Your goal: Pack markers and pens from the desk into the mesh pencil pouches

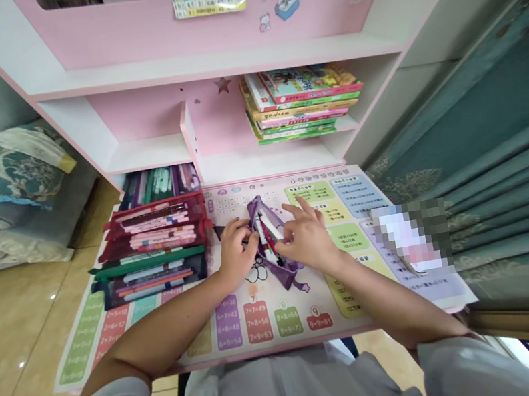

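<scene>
A purple zip pencil case [276, 267] lies open on the printed desk mat [275, 321], holding several pens and markers [267, 238]. My left hand [235, 251] grips the near-left edge of the case, with its fingers curled over the rim. My right hand [307, 235] rests on the right side of the opening, fingertips spread and touching the case and pens. The pouch's lower end and a small charm lie on the mat below my hands.
Several mesh pen pouches [154, 250] are stacked left of my hands. A blurred item [410, 238] lies on the mat's right side. Pink shelves with books [303, 100] stand behind the desk, a teal curtain hangs right, and a bed lies left.
</scene>
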### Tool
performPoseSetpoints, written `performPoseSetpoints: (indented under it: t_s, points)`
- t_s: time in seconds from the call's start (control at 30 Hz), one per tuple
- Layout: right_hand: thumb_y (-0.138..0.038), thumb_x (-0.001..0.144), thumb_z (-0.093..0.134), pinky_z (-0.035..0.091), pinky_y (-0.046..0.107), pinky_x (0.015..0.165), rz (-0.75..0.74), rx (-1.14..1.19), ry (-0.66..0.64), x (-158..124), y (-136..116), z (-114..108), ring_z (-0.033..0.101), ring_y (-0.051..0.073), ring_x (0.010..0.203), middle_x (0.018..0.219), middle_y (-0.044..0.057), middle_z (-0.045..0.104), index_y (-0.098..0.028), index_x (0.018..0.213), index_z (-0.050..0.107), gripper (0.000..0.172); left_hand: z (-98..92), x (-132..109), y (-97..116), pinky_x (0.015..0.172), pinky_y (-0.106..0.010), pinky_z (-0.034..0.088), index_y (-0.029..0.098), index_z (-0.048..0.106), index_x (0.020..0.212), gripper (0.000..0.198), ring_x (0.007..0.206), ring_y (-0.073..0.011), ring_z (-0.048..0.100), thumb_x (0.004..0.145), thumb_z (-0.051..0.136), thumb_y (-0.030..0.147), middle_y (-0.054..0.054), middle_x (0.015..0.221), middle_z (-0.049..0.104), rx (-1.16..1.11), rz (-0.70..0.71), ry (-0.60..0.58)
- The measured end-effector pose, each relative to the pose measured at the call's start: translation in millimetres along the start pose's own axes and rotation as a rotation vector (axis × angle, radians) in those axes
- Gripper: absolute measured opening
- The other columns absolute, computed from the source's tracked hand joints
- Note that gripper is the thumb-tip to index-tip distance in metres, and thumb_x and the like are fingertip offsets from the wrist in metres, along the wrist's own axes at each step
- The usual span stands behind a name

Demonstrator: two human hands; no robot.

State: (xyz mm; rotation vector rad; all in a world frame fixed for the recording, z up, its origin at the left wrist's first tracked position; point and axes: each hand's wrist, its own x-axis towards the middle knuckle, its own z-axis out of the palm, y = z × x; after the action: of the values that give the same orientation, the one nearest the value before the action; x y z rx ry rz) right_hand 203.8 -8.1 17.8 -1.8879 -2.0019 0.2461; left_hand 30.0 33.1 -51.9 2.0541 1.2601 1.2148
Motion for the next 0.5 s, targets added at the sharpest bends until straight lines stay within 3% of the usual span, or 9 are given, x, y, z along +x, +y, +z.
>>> performPoseSetpoints:
  t_s: [0.27, 0.5]
  points:
    - [-0.026, 0.073, 0.064, 0.025, 0.073, 0.107, -0.018, -0.077, -0.079, 2.3, -0.4, 18.5, 0.025, 0.043, 0.147, 0.145, 0.016, 0.052, -0.018, 0.054, 0.055, 0.023, -0.3, -0.6, -0.4, 0.103, -0.047, 0.045, 0.021, 0.056, 0.068, 0.022, 0.120, -0.0262, 0.057, 0.089, 0.056, 0.026, -0.009, 0.109, 0.069, 0.020, 0.000, -0.002]
    - [-0.030, 0.077, 0.066, 0.026, 0.075, 0.106, -0.001, -0.034, -0.060, 3.1, 3.0, 17.2, 0.028, 0.044, 0.145, 0.142, 0.015, 0.056, -0.018, 0.056, 0.059, 0.026, 0.6, -0.9, -1.2, 0.104, -0.049, 0.045, 0.020, 0.057, 0.068, 0.022, 0.120, -0.0273, 0.056, 0.089, 0.056, 0.027, -0.009, 0.110, 0.069, 0.021, -0.001, 0.008]
